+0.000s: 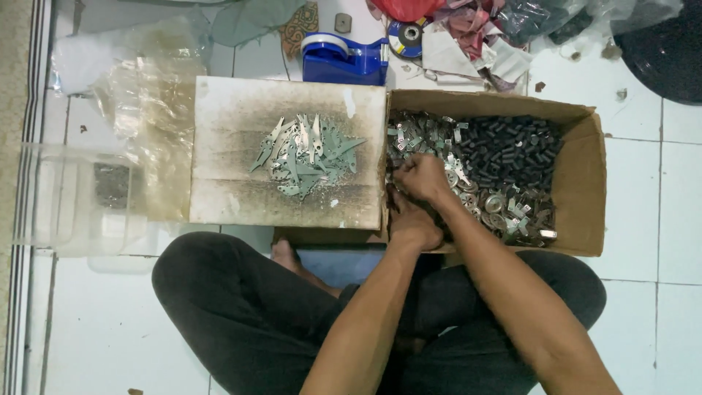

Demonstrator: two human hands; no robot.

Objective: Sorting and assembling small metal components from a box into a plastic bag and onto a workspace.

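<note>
I sit cross-legged on a tiled floor. An open cardboard box (585, 183) holds a heap of small silvery metal parts (504, 208) and black cylindrical pieces (515, 153). My right hand (423, 178) is curled in the metal parts at the box's left side, fingers closed among them. My left hand (413, 223) lies just below it at the box's near-left corner, fingers tucked under; what it holds is hidden. Left of the box, a stained flat board (227, 190) carries a pile of thin grey metal blades (306, 153).
A blue tape dispenser (344, 57) stands behind the board. A grinding disc (406, 36), rags and plastic bags lie at the back. A clear plastic container (73, 197) and crumpled plastic sheet (146, 95) are at the left. A dark round object (665, 51) fills the top right.
</note>
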